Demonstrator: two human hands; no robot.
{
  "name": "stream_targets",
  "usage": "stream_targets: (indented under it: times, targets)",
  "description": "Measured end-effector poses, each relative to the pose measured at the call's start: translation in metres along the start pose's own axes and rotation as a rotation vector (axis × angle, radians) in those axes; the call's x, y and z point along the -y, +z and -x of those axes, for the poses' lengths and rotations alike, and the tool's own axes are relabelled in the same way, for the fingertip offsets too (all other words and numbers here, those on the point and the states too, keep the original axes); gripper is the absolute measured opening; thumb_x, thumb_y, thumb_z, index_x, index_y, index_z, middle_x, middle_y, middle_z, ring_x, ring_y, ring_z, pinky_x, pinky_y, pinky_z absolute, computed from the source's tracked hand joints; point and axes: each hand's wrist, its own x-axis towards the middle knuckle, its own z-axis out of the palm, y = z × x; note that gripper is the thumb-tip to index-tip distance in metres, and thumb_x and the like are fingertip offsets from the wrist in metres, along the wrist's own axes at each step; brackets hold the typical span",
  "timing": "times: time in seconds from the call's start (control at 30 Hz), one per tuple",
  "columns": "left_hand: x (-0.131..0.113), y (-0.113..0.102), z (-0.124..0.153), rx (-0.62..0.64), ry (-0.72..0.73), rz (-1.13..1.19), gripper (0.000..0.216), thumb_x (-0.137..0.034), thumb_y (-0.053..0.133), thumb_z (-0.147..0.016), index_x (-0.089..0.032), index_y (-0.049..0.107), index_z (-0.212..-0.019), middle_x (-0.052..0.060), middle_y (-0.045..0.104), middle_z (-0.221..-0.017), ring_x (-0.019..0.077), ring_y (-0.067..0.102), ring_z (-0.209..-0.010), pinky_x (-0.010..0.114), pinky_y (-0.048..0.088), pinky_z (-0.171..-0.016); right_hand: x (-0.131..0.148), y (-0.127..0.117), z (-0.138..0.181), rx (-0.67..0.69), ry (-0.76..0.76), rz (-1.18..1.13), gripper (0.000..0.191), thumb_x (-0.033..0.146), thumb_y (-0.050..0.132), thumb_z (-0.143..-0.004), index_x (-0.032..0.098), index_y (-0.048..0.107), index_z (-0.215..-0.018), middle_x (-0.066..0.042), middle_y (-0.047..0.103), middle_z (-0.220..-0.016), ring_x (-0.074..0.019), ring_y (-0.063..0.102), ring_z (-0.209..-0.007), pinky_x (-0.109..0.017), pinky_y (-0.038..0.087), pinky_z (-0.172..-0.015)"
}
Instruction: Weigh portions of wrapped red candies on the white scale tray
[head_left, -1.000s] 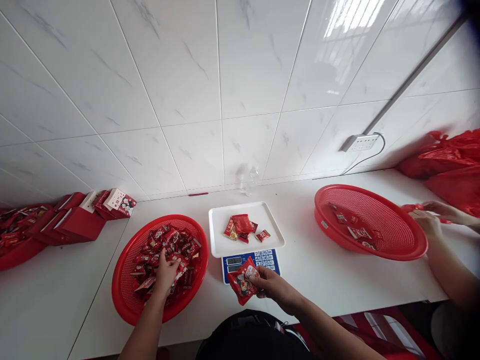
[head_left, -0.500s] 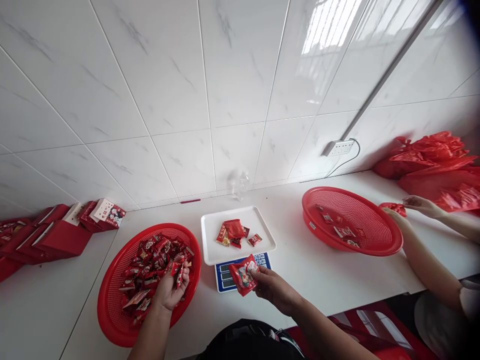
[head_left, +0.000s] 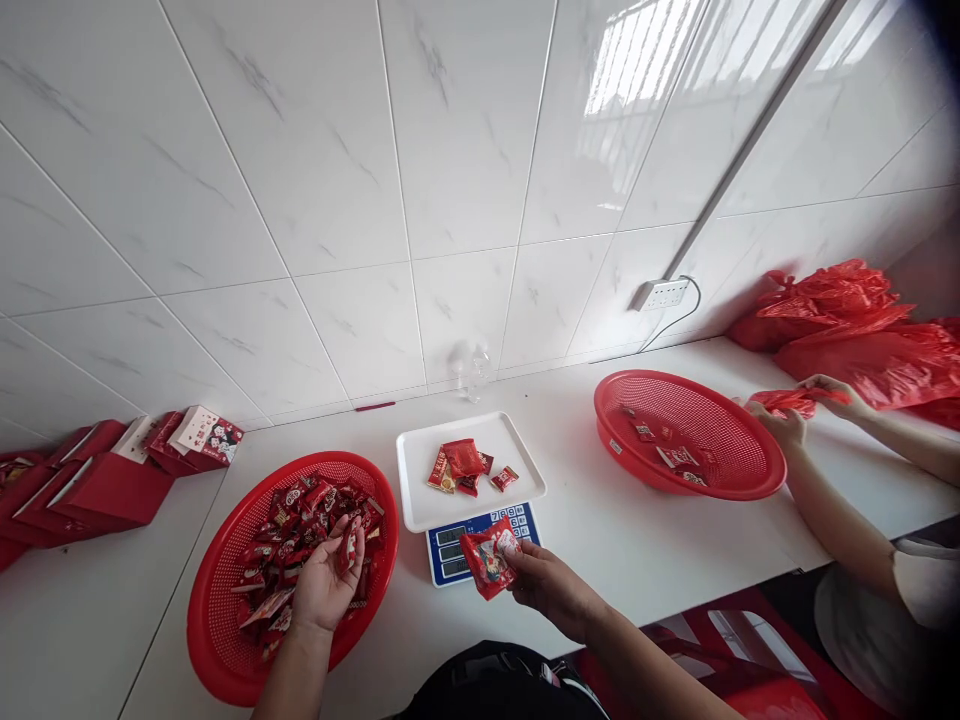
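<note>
One large red packet [head_left: 489,562] at the scale's [head_left: 450,552] near side; right hand [head_left: 553,588] pinches its right edge, presumably sparing the contents. Left hand [head_left: 324,587] curls around one or more small wrapped sweets [head_left: 349,545] over the left basket [head_left: 206,622]; count partly hidden. Farther: one tray [head_left: 421,507] on that one scale, likely keeping loose packets [head_left: 463,458] together; at least four.

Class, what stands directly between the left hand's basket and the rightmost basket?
The blue scale and white tray of wrapped packets, in the head view.

Scale keypad [head_left: 519,511] part. behind pkt [head_left: 484,558]
</note>
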Motion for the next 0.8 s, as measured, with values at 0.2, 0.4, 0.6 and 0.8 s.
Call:
stream_targets:
  times: [0.2, 0.4, 0.6, 0.8]
  targets:
    - [0.036, 0.017, 0.026, 0.224, -0.190, -0.350, 0.029, -0.026, 0.051, -0.081, -0.017, 0.056, -0.108, 0.008, 0.065, -0.096, 0.0172, 0.064, -0.079, 0.032, 0.052, -0.070, 0.003, 0.016, 0.002, 0.119, -0.053, 0.157, 0.038, 0.046, 0.066, -0.068, 0.018, 0.057, -0.092, -0.001, 0.064, -0.082, -0.0078, 0.053, -0.066, -0.021, 0.036, -0.060]
    - [0.089, 0.033, 0.047, 0.518, -0.317, -0.688, 0.042, -0.037, 0.063, -0.072, -0.017, 0.058, -0.109, 0.008, 0.066, -0.087, 0.0148, 0.060, -0.068, 0.025, 0.043, -0.057, -0.001, 0.028, -0.009, 0.208, -0.157, 0.426, 0.037, 0.048, 0.064, -0.069, 0.016, 0.058, -0.088, 0.001, 0.060, -0.073, -0.0093, 0.052, -0.062, -0.024, 0.039, -0.059]
    - [0.091, 0.031, 0.042, 0.334, -0.272, -0.606, 0.036, -0.033, 0.070, -0.065, -0.017, 0.063, -0.097, 0.006, 0.067, -0.082, 0.0137, 0.059, -0.066, 0.023, 0.041, -0.058, 0.028, 0.004, -0.032, -0.055, -0.286, 0.907, 0.039, 0.046, 0.045, -0.081, 0.018, 0.057, -0.107, -0.009, 0.062, -0.105, -0.0216, 0.058, -0.092, -0.035, 0.044, -0.078]
    - [0.079, 0.022, 0.042, 0.173, -0.249, -0.588, 0.040, -0.031, 0.074, -0.061, -0.016, 0.063, -0.096, 0.005, 0.069, -0.080, 0.0125, 0.059, -0.060, 0.022, 0.041, -0.054, 0.052, -0.022, -0.067, -0.288, -0.353, 1.538, 0.050, 0.028, 0.044, -0.082, 0.019, 0.041, -0.130, -0.008, 0.040, -0.138, -0.0226, 0.027, -0.131, -0.038, 0.024, -0.105]
